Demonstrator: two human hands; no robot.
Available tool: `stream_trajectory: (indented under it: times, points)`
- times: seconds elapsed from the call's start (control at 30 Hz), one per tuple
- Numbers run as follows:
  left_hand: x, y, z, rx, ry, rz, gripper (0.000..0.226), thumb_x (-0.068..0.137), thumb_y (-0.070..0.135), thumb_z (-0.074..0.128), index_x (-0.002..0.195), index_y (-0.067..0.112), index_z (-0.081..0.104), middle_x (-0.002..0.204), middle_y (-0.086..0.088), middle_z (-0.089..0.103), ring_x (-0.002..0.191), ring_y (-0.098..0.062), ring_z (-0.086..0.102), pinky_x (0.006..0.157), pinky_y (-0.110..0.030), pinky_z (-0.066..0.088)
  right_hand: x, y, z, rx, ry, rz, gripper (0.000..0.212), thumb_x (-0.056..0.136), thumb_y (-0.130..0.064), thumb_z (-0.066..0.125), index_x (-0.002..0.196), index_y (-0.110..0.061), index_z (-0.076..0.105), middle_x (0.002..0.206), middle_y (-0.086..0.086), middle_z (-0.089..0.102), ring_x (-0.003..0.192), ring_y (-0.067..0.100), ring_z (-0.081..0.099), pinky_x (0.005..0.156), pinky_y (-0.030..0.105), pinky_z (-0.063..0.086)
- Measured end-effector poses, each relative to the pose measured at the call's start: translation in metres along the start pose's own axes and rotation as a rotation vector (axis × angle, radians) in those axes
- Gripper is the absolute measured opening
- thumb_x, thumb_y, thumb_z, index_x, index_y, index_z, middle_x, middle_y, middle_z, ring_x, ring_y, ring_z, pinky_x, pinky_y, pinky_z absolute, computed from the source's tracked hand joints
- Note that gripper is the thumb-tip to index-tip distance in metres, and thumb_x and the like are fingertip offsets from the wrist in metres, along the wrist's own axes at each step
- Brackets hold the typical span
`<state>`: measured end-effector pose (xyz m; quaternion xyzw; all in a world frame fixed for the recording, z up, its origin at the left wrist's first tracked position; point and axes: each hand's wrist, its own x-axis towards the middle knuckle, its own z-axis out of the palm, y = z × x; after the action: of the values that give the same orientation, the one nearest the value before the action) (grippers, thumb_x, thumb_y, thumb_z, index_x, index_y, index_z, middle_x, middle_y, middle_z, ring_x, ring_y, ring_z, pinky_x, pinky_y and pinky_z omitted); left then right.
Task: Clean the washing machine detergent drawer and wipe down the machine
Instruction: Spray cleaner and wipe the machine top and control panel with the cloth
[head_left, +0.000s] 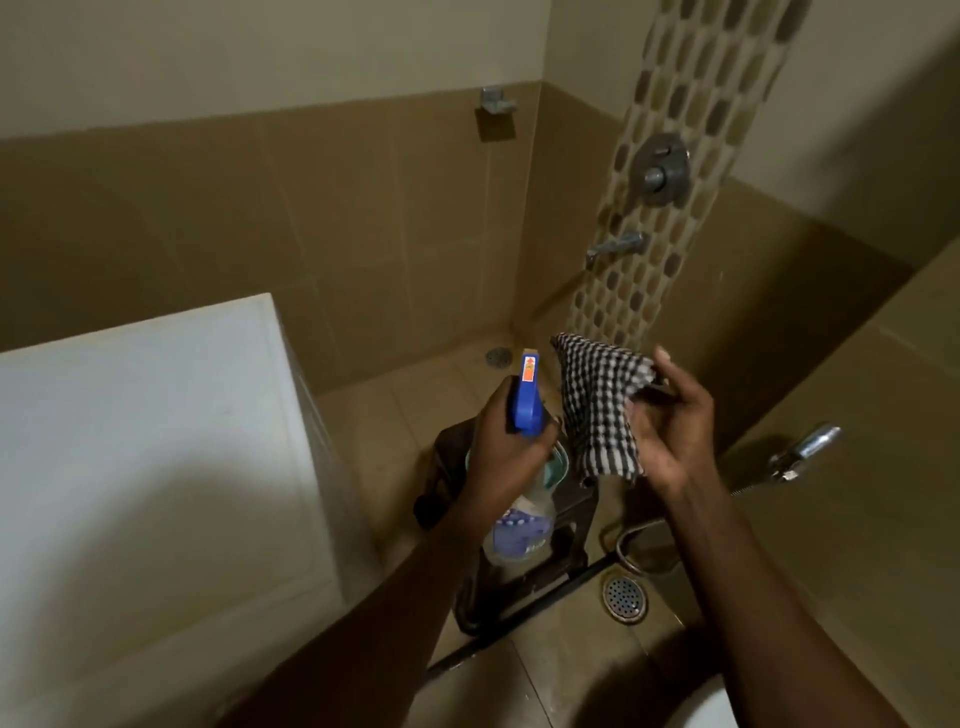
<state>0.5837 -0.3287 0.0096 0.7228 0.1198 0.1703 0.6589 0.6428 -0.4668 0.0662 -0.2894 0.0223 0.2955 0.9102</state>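
Okay, left hand (498, 447) gripped the blue-headed spray bottle (525, 402) just right of the white washing machine (145, 441); right hand (670, 431) pinched a checked cloth (597, 405) farther right of the machine, both above a dark stool (540, 571) beside it
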Motion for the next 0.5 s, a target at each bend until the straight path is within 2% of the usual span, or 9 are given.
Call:
stream_trajectory:
  times: [0.03,0.1,0.2,0.27,0.33,0.4,0.5]
  points:
    - [-0.007,0.005,-0.004,-0.005,0.012,-0.018,0.018,0.082,0.008,0.067,0.093,0.019,0.058,0.085,-0.012,0.06,0.071,-0.025,0.058,0.066,-0.04,0.057,-0.007,0.003,0.011,-0.016,-0.013,0.005,0.022,0.083,-0.021,0.053,0.088,-0.006,0.068,0.09,0.011,0.069,0.085,0.021,0.067,0.083,0.036,0.056]
    - [-0.025,0.016,-0.013,-0.041,0.041,-0.055,0.023,0.085,0.006,0.068,0.095,0.025,0.061,0.09,-0.006,0.067,0.077,-0.018,0.062,0.069,-0.028,0.057,-0.02,0.017,0.034,-0.005,-0.055,0.05,0.03,0.088,-0.016,0.046,0.067,-0.008,0.066,0.067,0.005,0.066,0.065,0.016,0.067,0.071,0.031,0.059]
    - [-0.055,0.035,-0.032,-0.067,0.127,-0.065,0.023,0.087,0.018,0.07,0.1,0.035,0.063,0.095,0.006,0.072,0.086,-0.009,0.067,0.08,-0.026,0.056,-0.04,0.048,0.062,-0.013,-0.088,0.066,0.049,0.097,-0.018,0.04,0.059,-0.01,0.069,0.057,0.001,0.064,0.059,0.011,0.066,0.073,0.027,0.058]
    - [-0.076,0.049,-0.045,-0.081,0.211,-0.082,0.019,0.089,0.017,0.068,0.092,0.035,0.063,0.087,0.009,0.07,0.08,-0.007,0.065,0.077,-0.026,0.055,-0.052,0.067,0.072,0.026,-0.132,0.047,0.043,0.098,-0.02,0.044,0.067,-0.009,0.072,0.066,0.002,0.066,0.065,0.012,0.067,0.073,0.028,0.057]
    - [-0.098,0.06,-0.058,-0.087,0.278,-0.074,0.023,0.087,0.011,0.068,0.087,0.034,0.064,0.083,0.008,0.07,0.078,-0.009,0.063,0.076,-0.028,0.052,-0.065,0.087,0.079,-0.04,-0.137,0.033,0.023,0.095,-0.027,0.053,0.093,-0.01,0.069,0.087,0.004,0.068,0.083,0.016,0.067,0.081,0.032,0.055]
    - [-0.122,0.071,-0.071,-0.035,0.301,-0.036,0.029,0.085,0.006,0.066,0.093,0.034,0.064,0.086,0.007,0.07,0.08,-0.011,0.063,0.076,-0.027,0.053,-0.074,0.11,0.085,-0.216,-0.146,0.042,0.035,0.092,-0.036,0.059,0.113,-0.009,0.062,0.1,0.006,0.067,0.095,0.02,0.065,0.088,0.038,0.053]
    - [-0.156,0.082,-0.093,0.014,0.345,-0.049,0.033,0.083,0.001,0.063,0.1,0.029,0.062,0.084,0.004,0.067,0.075,-0.012,0.061,0.072,-0.025,0.051,-0.088,0.144,0.099,-0.345,-0.194,0.006,0.055,0.086,-0.043,0.066,0.124,-0.005,0.056,0.109,0.011,0.063,0.104,0.024,0.061,0.097,0.042,0.048]
